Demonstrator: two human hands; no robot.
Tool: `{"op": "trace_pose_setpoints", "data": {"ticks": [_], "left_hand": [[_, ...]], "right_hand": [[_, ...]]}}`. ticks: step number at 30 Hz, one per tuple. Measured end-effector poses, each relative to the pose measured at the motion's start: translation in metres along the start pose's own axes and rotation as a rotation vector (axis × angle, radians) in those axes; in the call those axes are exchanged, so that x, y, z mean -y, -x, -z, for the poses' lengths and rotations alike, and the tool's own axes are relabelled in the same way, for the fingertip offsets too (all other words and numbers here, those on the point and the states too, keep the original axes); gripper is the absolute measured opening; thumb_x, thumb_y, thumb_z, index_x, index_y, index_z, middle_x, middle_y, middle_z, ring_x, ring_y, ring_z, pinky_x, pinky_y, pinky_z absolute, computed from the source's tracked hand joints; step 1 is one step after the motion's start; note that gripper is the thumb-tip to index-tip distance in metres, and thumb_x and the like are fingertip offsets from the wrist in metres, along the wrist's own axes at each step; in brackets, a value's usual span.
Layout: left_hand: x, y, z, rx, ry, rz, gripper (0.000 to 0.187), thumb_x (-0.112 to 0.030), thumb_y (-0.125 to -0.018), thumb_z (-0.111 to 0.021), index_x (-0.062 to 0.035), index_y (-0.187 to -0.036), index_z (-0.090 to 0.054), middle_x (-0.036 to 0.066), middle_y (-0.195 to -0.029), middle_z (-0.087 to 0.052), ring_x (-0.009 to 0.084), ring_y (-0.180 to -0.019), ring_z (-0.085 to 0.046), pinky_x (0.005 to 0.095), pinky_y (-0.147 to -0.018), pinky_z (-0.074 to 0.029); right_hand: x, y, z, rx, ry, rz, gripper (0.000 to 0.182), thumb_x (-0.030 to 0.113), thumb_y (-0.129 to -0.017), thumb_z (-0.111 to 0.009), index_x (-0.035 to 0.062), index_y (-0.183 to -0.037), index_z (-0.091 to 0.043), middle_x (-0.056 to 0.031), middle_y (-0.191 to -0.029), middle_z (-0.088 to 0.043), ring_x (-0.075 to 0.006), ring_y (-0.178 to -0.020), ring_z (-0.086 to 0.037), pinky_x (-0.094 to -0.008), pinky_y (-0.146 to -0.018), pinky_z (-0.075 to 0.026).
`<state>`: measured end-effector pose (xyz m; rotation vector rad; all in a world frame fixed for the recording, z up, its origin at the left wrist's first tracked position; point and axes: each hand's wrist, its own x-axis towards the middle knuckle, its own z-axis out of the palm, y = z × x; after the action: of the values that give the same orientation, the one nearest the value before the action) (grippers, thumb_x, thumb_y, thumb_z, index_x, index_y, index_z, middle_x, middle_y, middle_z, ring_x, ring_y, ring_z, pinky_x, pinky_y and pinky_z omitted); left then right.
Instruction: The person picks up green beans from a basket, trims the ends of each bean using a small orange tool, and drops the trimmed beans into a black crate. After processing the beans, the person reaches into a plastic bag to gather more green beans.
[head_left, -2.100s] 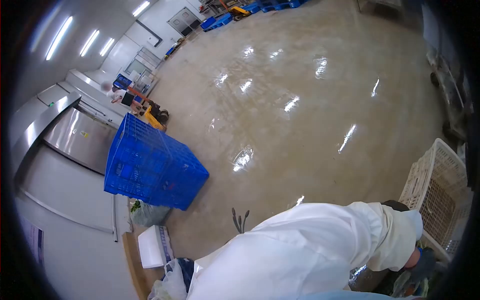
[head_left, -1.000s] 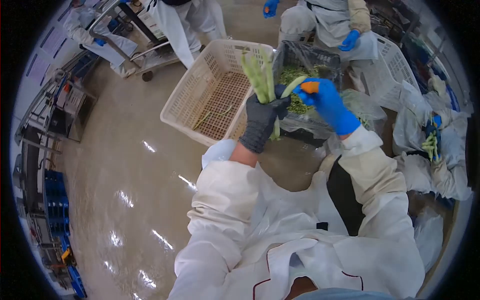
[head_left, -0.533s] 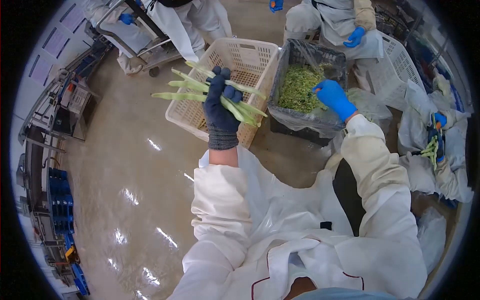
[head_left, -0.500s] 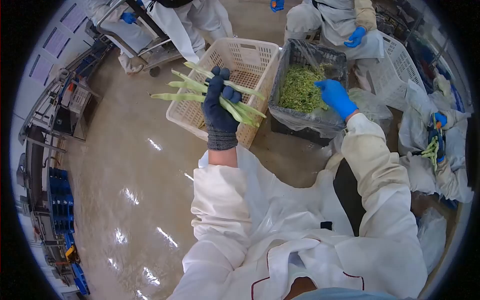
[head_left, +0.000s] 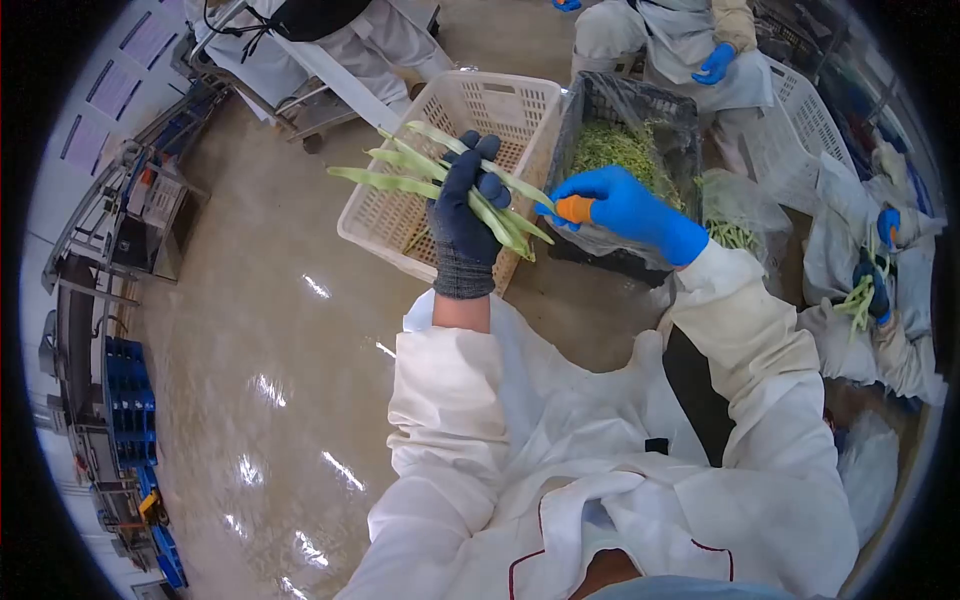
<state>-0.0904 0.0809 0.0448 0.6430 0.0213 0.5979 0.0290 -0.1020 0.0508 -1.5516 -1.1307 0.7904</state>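
Observation:
My left hand [head_left: 467,215], in a dark knit glove, is closed around several long flat green beans [head_left: 400,184] above the white crate [head_left: 380,222]. My right hand [head_left: 625,208], in a blue glove, grips a small orange-handled tool [head_left: 575,209] close to the right ends of the beans. Its blade, if any, is too small to tell. Behind my right hand stands a black crate [head_left: 592,100] lined with clear plastic, holding chopped green pieces [head_left: 607,148]. A few beans lie at the bottom of the white crate.
A clear bag with green pieces [head_left: 735,235] lies right of the black crate. A co-worker [head_left: 735,70] sits behind it; another person's gloved hands [head_left: 875,285] hold beans at the right. A wheeled cart [head_left: 300,110] and a person are at the upper left.
My right hand has moved left and down from over the black crate to the bean ends, and the orange handle now shows. My left hand has shifted slightly right with the beans.

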Motion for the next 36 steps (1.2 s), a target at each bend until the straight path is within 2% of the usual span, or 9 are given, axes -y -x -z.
{"op": "trace_pose_setpoints", "data": {"ticks": [3, 7, 10, 16, 25, 28, 32, 35, 36], "left_hand": [[0.003, 0.003, -0.006, -0.045, -0.192, -0.017, 0.033, -0.013, -0.092, -0.053, 0.0021, -0.122, -0.052, 0.015, -0.103, -0.065, 0.0092, -0.059, -0.053, 0.0242, -0.049, -0.045], [0.004, 0.013, -0.019, -0.057, -0.492, 0.032, 0.031, -0.009, -0.088, -0.055, 0.0074, -0.114, -0.057, 0.017, -0.091, -0.069, 0.0103, -0.050, -0.052, 0.0239, -0.046, -0.044], [0.003, 0.021, -0.028, -0.039, -0.687, 0.093, 0.027, -0.008, -0.087, -0.056, 0.0079, -0.108, -0.062, 0.016, -0.085, -0.071, 0.0094, -0.046, -0.050, 0.0224, -0.044, -0.043], [0.011, 0.031, -0.018, 0.139, -0.871, 0.215, 0.025, -0.008, -0.085, -0.060, 0.0064, -0.104, -0.064, 0.015, -0.083, -0.070, 0.0086, -0.043, -0.049, 0.0220, -0.042, -0.041], [0.006, 0.028, -0.015, -0.055, -0.816, 0.279, 0.020, -0.007, -0.082, -0.064, 0.0064, -0.097, -0.063, 0.013, -0.076, -0.068, 0.0123, -0.043, -0.051, 0.0256, -0.040, -0.041], [0.000, 0.023, -0.003, -0.186, -0.797, 0.221, 0.021, -0.006, -0.081, -0.065, 0.0052, -0.098, -0.063, 0.011, -0.071, -0.065, 0.0134, -0.043, -0.052, 0.0268, -0.040, -0.042], [-0.013, -0.008, 0.025, -0.520, -0.935, -0.202, 0.023, -0.006, -0.080, -0.069, 0.0010, -0.101, -0.063, 0.009, -0.070, -0.063, 0.0151, -0.045, -0.054, 0.0283, -0.041, -0.044], [-0.027, -0.020, 0.029, -0.620, -1.138, -0.241, 0.021, -0.004, -0.079, -0.070, -0.0003, -0.098, -0.063, 0.007, -0.068, -0.061, 0.0175, -0.044, -0.057, 0.0288, -0.040, -0.045], [-0.027, -0.020, 0.029, -0.530, -1.000, -0.159, 0.023, -0.005, -0.080, -0.070, -0.0005, -0.101, -0.063, 0.007, -0.072, -0.063, 0.0168, -0.047, -0.057, 0.0288, -0.041, -0.046]], "right_hand": [[0.000, 0.007, -0.005, -0.095, 0.291, 0.190, 0.017, 0.009, -0.084, -0.060, 0.0053, -0.098, -0.069, -0.0112, -0.089, -0.068, -0.0211, -0.078, -0.064, -0.0332, -0.072, -0.050], [0.002, 0.013, -0.013, 0.087, 0.680, 0.515, 0.018, 0.007, -0.073, -0.058, 0.0113, -0.089, -0.065, -0.0132, -0.084, -0.061, -0.0351, -0.079, -0.056, -0.0449, -0.070, -0.044], [-0.003, 0.011, -0.016, 0.088, 0.999, 0.504, 0.018, 0.010, -0.075, -0.060, 0.0114, -0.092, -0.066, -0.0131, -0.086, -0.061, -0.0333, -0.081, -0.057, -0.0440, -0.071, -0.044], [0.003, 0.009, 0.042, -0.712, 0.935, 0.575, 0.024, 0.009, -0.078, -0.063, 0.0062, -0.101, -0.068, -0.0123, -0.092, -0.064, -0.0304, -0.084, -0.061, -0.0396, -0.076, -0.048], [0.014, 0.033, 0.117, -1.228, 0.060, 0.271, 0.029, 0.006, -0.085, -0.062, 0.0005, -0.114, -0.066, -0.0080, -0.102, -0.069, -0.0115, -0.085, -0.061, -0.0267, -0.077, -0.049], [-0.015, 0.039, 0.149, -1.111, -0.108, 0.401, 0.033, 0.007, -0.083, -0.066, -0.0007, -0.115, -0.066, -0.0080, -0.095, -0.069, -0.0106, -0.084, -0.060, -0.0263, -0.076, -0.049], [-0.069, 0.033, 0.143, -0.760, 0.605, -0.043, 0.027, 0.014, -0.082, -0.068, 0.0013, -0.105, -0.069, -0.0147, -0.096, -0.069, -0.0234, -0.084, -0.065, -0.0331, -0.080, -0.051], [-0.094, 0.021, 0.126, -0.639, 1.185, -0.404, 0.022, 0.016, -0.081, -0.067, 0.0048, -0.099, -0.071, -0.0187, -0.102, -0.067, -0.0343, -0.090, -0.064, -0.0393, -0.083, -0.051], [-0.085, 0.019, 0.124, -0.564, 1.166, -0.484, 0.022, 0.015, -0.079, -0.067, 0.0057, -0.099, -0.070, -0.0193, -0.105, -0.066, -0.0367, -0.093, -0.063, -0.0413, -0.085, -0.050]]}}
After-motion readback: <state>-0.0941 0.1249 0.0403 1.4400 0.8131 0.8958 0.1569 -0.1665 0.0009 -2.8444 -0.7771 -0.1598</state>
